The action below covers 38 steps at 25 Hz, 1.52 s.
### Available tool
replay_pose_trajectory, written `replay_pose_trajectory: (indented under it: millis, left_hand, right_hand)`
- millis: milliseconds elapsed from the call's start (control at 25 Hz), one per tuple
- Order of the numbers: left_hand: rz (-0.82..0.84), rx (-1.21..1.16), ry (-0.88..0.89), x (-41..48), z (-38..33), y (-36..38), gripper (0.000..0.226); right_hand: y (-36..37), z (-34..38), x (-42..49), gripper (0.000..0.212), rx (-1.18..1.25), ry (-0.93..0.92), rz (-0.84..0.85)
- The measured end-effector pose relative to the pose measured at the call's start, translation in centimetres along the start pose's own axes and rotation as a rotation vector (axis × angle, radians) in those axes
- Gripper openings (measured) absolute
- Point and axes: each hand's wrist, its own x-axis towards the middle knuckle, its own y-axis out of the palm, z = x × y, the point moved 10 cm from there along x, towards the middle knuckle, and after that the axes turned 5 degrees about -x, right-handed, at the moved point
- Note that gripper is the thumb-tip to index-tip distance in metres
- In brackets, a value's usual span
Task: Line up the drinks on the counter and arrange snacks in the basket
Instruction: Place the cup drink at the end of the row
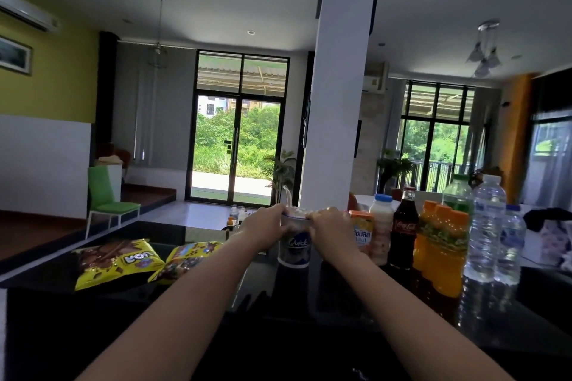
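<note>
A dark blue and white "Quick" cup point(295, 249) with a straw stands upright on the black counter point(192, 312). My left hand point(266, 227) grips its left side near the rim, and my right hand point(332, 230) grips its right side. To its right runs a row of drinks: an orange carton point(362, 233), a white milk bottle point(382, 230), a cola bottle point(404, 229), orange juice bottles point(441, 247), a green-capped bottle point(458, 195) and two water bottles point(486, 229). Two yellow snack bags point(116, 261) lie flat at the counter's left. No basket is in view.
A white pillar point(335, 102) rises just behind the counter. A dark item on a patterned box point(549, 235) sits at the far right. A green chair point(108, 199) stands on the floor beyond the counter's left end.
</note>
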Motion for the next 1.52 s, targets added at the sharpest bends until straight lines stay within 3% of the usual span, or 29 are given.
replay_pose_trajectory:
  millis: [200,680,1040,1320,1520]
  left_hand:
    - [0.046,-0.013,0.005,2.0,-0.3,1.9,0.037]
    - [0.005,-0.024,0.011,2.4,-0.7,3.4,0.047]
    - [0.151,0.003,-0.065,1.1,0.3,4.5,0.076]
    - [0.179,0.161,-0.109,-1.8,2.0,1.4,0.069]
    - [0.06,0.249,-0.129,-5.0,4.6,-4.4,0.062]
  right_hand:
    - [0.9,-1.0,0.7,0.025,-0.059,0.035,-0.031]
    - [2.2,-2.1,1.1,0.038,-0.089,0.066,0.081]
    - [3.5,-2.2,0.8,0.06,0.069,0.083,0.246]
    - [2.5,-0.6,-0.3,0.07,0.126,0.096,0.237]
    - [0.9,3.4,-1.0,0.069,0.178,0.066,0.248]
